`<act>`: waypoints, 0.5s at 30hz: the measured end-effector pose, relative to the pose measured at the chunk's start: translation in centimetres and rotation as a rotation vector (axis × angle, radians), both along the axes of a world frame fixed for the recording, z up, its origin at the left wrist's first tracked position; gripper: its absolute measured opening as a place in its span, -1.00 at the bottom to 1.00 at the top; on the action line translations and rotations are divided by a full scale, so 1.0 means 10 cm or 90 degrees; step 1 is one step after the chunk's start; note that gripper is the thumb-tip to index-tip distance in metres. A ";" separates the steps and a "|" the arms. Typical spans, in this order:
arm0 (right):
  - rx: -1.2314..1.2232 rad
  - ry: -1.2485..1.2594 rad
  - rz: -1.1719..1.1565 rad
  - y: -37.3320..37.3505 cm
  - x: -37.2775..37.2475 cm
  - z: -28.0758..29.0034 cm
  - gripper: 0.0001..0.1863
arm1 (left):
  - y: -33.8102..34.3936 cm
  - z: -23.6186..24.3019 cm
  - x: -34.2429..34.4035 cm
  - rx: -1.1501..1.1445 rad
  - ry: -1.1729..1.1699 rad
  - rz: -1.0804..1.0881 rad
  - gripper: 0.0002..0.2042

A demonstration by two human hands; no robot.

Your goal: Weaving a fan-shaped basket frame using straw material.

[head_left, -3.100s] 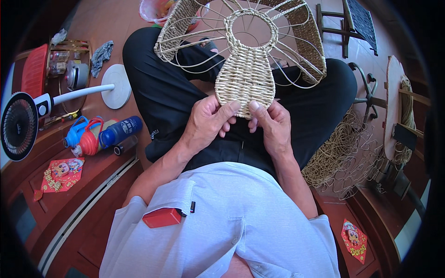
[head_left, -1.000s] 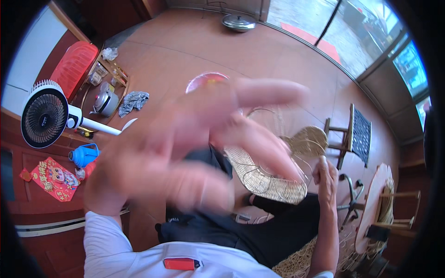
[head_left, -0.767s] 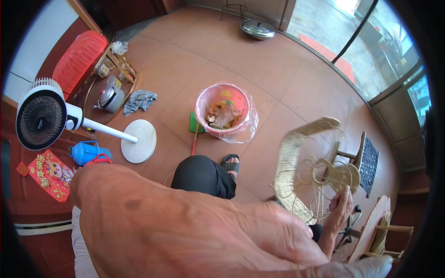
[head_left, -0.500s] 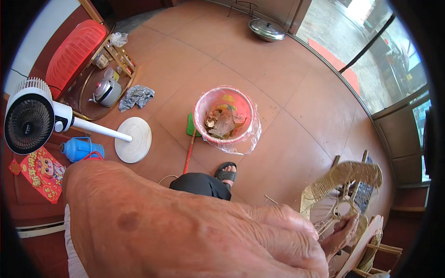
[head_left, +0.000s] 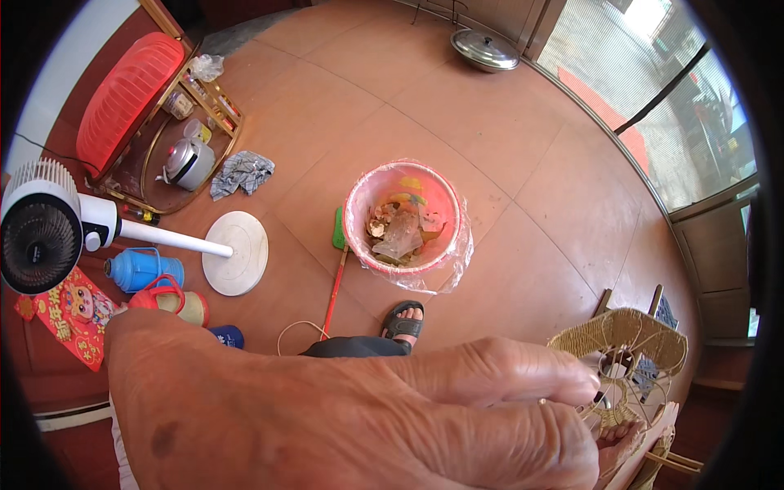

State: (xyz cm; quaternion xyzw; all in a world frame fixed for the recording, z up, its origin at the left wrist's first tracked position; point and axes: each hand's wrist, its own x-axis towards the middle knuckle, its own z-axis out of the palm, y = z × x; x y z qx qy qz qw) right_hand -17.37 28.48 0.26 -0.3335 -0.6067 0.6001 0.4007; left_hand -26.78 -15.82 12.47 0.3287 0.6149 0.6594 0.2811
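Note:
My left hand (head_left: 351, 408) fills the lower part of the view, its back to me and its fingers bent together toward the lower right. What its fingertips grip, if anything, is hidden. Just beyond the fingertips stands a tan woven piece (head_left: 661, 343) of straw or cord on a thin wire frame, with open gaps between the wires. Against its lower side, beside a pale wooden bar (head_left: 658, 431), part of my right hand (head_left: 625, 445) shows. My left hand covers most of it, so its grip cannot be made out.
A pink lined bucket (head_left: 453, 214) of scraps stands mid-floor beside a green-headed, red-handled tool (head_left: 338, 282). At left are a white fan (head_left: 237, 253), a blue jug (head_left: 143, 269), a red-handled vessel (head_left: 194, 309) and a rack (head_left: 155, 196). A lidded metal pan (head_left: 486, 51) lies far off.
The view has shifted slightly. My left hand's fingers have moved right and spread a little from each other; the woven piece sits lower right and my right hand shows less.

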 end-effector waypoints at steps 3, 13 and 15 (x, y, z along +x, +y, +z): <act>-0.047 -0.007 0.021 0.23 0.03 -0.06 -0.71 | 0.02 -0.07 -0.03 0.004 -0.014 0.002 -0.59; -0.060 -0.035 0.029 -0.23 0.09 0.02 -0.75 | 0.10 -0.17 0.16 0.005 -0.010 0.021 -0.66; -0.072 -0.023 0.087 -0.33 0.06 0.07 -0.67 | 0.12 -0.16 0.22 0.000 -0.007 0.024 -0.67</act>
